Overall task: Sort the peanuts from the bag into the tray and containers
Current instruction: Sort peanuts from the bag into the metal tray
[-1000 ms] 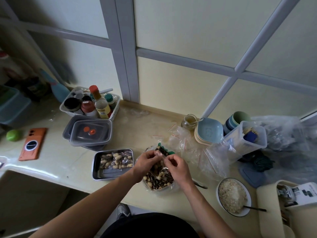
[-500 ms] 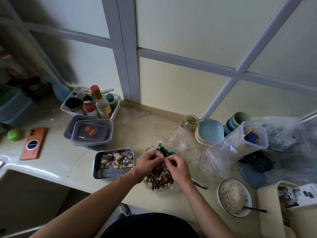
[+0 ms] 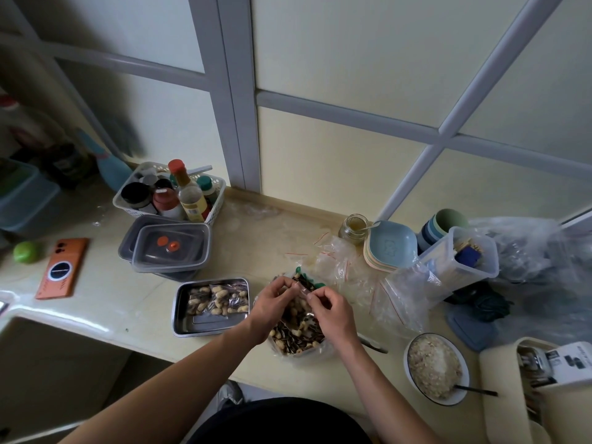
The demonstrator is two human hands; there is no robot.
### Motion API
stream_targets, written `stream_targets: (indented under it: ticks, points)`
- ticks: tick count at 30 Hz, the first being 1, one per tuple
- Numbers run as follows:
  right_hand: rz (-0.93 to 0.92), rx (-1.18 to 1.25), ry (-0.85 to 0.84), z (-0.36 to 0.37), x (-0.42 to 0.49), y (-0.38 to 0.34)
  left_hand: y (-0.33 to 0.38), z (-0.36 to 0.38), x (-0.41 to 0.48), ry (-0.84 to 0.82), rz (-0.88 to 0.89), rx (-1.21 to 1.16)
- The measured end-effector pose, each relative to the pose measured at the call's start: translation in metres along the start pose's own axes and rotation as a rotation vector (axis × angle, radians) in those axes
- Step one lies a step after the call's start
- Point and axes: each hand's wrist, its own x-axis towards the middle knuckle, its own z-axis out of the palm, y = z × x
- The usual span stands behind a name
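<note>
The clear bag (image 3: 299, 342) sits open on the counter just right of the tray (image 3: 182, 317), holding pale peanuts mixed with dark striped seeds. The steel tray is rectangular, lies flat and carries small clear packets of peanuts (image 3: 217, 299) along its far half. Two lidded clear containers (image 3: 171, 248) are stacked behind the tray.

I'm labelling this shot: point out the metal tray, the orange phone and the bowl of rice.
metal tray (image 3: 179, 310): head view, left rim.
orange phone (image 3: 62, 268): head view, middle of its back.
bowl of rice (image 3: 433, 365): head view, on the rice.
</note>
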Motion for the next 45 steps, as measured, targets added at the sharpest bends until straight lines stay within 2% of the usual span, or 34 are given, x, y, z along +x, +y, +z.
stream_targets:
  ticks: [5, 20, 28, 34, 41, 45]
  points:
    - [0.018, 0.014, -0.047, 0.001, -0.001, -0.001, 0.000, 0.001, -0.001, -0.025, 0.031, 0.058]
    - [0.012, -0.020, -0.023, 0.004, -0.004, -0.002, 0.009, 0.009, -0.012, -0.023, 0.040, 0.098]
    - [-0.059, -0.135, -0.013, 0.007, -0.005, -0.002, 0.007, 0.010, -0.017, 0.001, 0.047, 0.119]
    - [-0.001, -0.054, -0.027, 0.004, -0.010, -0.002, 0.011, 0.007, -0.020, -0.035, 0.061, 0.092]
    - [0.064, -0.016, -0.044, 0.009, -0.010, 0.003, 0.004, 0.009, -0.021, 0.044, 0.027, 0.102]
    - [0.001, -0.113, -0.044, 0.011, -0.010, 0.005, 0.002, 0.005, -0.022, -0.035, 0.036, 0.151]
